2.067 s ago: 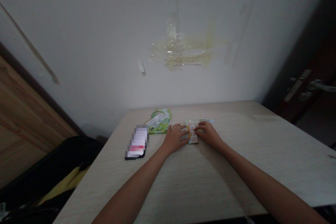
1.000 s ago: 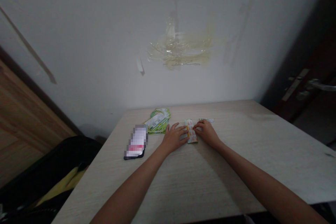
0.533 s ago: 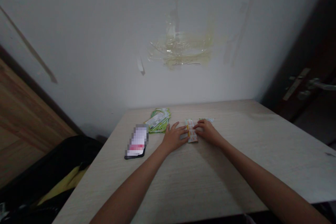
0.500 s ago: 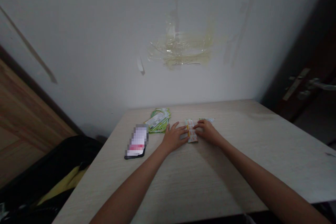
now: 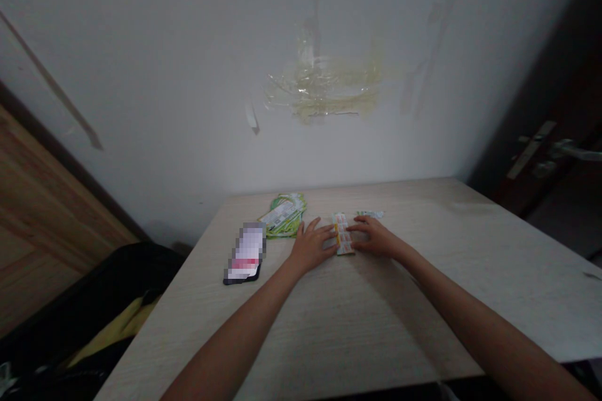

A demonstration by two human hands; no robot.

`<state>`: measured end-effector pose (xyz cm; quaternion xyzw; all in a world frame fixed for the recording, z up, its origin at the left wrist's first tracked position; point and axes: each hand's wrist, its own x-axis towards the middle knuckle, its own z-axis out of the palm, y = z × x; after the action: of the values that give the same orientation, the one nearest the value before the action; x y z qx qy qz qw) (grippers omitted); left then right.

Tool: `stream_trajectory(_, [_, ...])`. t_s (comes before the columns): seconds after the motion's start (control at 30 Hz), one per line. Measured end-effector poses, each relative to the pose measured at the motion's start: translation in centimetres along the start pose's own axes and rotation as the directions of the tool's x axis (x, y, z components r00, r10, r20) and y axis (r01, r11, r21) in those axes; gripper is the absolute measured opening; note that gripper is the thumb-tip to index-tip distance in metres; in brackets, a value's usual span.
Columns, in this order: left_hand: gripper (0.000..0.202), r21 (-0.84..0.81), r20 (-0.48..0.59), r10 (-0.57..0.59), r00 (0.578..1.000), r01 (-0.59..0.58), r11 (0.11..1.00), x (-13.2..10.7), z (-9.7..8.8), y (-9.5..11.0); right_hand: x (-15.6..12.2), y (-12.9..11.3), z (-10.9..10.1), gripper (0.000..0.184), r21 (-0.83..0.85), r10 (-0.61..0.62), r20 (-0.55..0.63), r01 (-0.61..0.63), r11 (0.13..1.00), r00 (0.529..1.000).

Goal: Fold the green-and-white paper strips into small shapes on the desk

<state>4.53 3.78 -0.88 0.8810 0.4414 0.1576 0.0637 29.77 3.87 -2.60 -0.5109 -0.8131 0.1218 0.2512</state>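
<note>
A small strip of printed paper, white with orange and green marks, lies on the table between my hands. My left hand rests flat with its fingers spread, the fingertips touching the strip's left edge. From the other side, my right hand has its fingers apart, with the tips at the strip's right edge. Behind the right hand a green-and-white printed piece lies partly hidden. Beyond my left hand is a pile of green-and-white printed packets or papers.
A phone with a blurred screen lies left of my left hand. The pale wooden table meets a wall with old tape on it. A dark bag with yellow cloth is at the left, a door handle at the right.
My right hand's fingers have spread and shifted slightly along the strip's right edge, toward me. My left hand, the strip and the phone stay in place.
</note>
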Motion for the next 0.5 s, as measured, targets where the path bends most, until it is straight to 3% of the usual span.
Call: stream_trajectory(0.5, [0.043,0.016,-0.006,0.010,1.000,-0.010,1.000,-0.09,-0.06,-0.10,-0.56,-0.39,-0.75,0.072,0.045,0.043,0.138,-0.050,0.998,0.990])
